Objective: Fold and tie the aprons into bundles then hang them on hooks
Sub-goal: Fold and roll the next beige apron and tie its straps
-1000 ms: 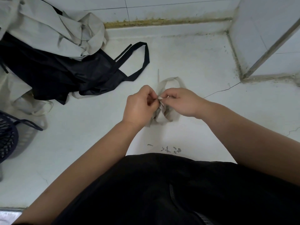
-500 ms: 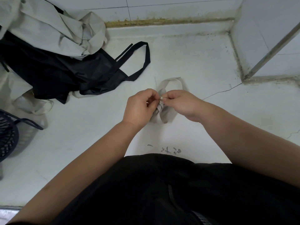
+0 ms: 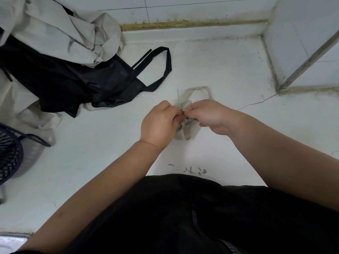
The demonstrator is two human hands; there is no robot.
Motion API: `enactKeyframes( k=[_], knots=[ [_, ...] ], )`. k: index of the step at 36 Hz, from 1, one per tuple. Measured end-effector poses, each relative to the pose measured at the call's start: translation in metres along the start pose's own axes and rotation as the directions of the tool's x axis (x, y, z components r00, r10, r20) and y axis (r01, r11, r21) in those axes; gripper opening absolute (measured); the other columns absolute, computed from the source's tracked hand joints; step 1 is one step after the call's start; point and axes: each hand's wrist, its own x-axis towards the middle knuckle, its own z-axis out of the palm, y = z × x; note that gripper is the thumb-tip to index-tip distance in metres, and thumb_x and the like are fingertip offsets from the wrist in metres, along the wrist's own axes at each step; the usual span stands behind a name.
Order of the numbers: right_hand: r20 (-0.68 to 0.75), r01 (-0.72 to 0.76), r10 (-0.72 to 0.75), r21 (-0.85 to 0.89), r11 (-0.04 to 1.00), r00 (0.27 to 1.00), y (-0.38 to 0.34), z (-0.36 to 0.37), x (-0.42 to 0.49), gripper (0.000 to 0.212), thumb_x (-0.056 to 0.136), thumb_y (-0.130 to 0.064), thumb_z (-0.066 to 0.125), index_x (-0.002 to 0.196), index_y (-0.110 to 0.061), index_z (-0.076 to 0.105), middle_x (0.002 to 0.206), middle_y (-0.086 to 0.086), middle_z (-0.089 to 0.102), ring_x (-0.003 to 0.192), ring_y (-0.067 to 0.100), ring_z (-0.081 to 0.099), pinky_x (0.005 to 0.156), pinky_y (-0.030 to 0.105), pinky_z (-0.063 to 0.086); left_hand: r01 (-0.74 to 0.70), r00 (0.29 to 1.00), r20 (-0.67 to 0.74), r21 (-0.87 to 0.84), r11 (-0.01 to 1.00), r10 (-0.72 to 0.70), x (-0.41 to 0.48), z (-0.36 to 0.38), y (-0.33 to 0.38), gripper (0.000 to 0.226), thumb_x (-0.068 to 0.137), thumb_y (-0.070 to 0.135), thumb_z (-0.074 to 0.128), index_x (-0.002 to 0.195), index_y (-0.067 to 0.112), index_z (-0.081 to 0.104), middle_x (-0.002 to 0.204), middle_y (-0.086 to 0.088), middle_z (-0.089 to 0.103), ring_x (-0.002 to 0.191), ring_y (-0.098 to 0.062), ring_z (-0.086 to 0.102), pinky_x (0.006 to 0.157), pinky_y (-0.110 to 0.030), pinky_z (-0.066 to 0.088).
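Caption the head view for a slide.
Both hands, left and right, pinch a beige apron bundle on the white counter, black apron heaped nearby.

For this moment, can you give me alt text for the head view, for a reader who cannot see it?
Two bare hands, left hand and right hand, meet over a white counter, pinching a small beige apron bundle at its tie. A black apron and a heap of beige aprons lie at the far left, beside a dark basket.

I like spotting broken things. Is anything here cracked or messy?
Yes. A thin crack runs across the white counter from the wall corner toward the hands. Dark grime lines that corner, and the aprons lie in a crumpled heap at the left.
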Motion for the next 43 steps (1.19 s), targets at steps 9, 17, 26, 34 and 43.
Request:
enactKeyframes(
  k=[9,17,26,34,43],
  knots=[
    [0.004,-0.013,0.013,-0.007,1.000,1.000,-0.002,-0.003,-0.001,0.023,0.097,-0.018,0.050,0.074,-0.016,0.054,0.085,0.003,0.050,0.083,0.015,0.042,0.077,0.029,0.032,-0.012,1.000,0.012,-0.036,0.999,0.013,-0.004,0.004,0.002,0.022,0.087,0.031,0.059,0.090,0.012,0.070,0.091,-0.003,0.063,0.071,-0.020,0.061,0.049,-0.027,0.045],
    [0.036,-0.134,0.131,0.129,0.982,0.991,-0.001,0.000,0.000,0.027,0.096,-0.017,0.048,0.069,-0.020,0.047,0.067,-0.004,0.044,0.060,0.012,0.033,0.073,0.027,0.034,-0.112,0.986,-0.125,0.001,0.994,0.111,-0.007,0.011,-0.006,0.021,0.084,0.025,0.060,0.084,0.014,0.078,0.077,0.000,0.064,0.073,-0.009,0.049,0.053,-0.019,0.044],
    [0.055,-0.131,0.127,0.086,0.988,0.990,-0.003,-0.003,0.001,0.028,0.091,-0.010,0.050,0.065,-0.019,0.046,0.063,-0.004,0.043,0.058,0.012,0.032,0.071,0.027,0.034,-0.224,0.974,0.063,0.228,0.948,0.216,0.002,-0.002,-0.003,0.009,0.072,0.005,0.074,0.077,0.007,0.067,0.077,-0.007,0.060,0.064,-0.028,0.055,0.042,-0.023,0.031],
    [0.067,0.059,-0.063,0.056,0.997,0.996,0.000,-0.002,-0.006,0.012,0.093,-0.012,0.058,0.085,-0.016,0.065,0.082,-0.004,0.060,0.072,0.007,0.050,0.073,0.019,0.041,-0.049,0.943,0.331,0.264,0.963,-0.043,0.010,-0.012,0.006,0.015,0.087,0.009,0.054,0.102,0.006,0.053,0.098,-0.006,0.050,0.093,-0.027,0.049,0.067,-0.030,0.028],
    [-0.171,0.201,-0.392,-0.641,0.741,0.904,0.008,-0.010,0.001,0.025,0.097,-0.021,0.050,0.108,-0.011,0.070,0.107,0.010,0.069,0.100,0.027,0.060,0.085,0.031,0.041,0.336,0.756,0.580,0.054,0.940,-0.303,0.027,-0.027,0.007,0.026,0.097,0.014,0.039,0.075,0.027,0.038,0.077,0.008,0.045,0.070,-0.014,0.044,0.059,-0.030,0.036]
  ],
)
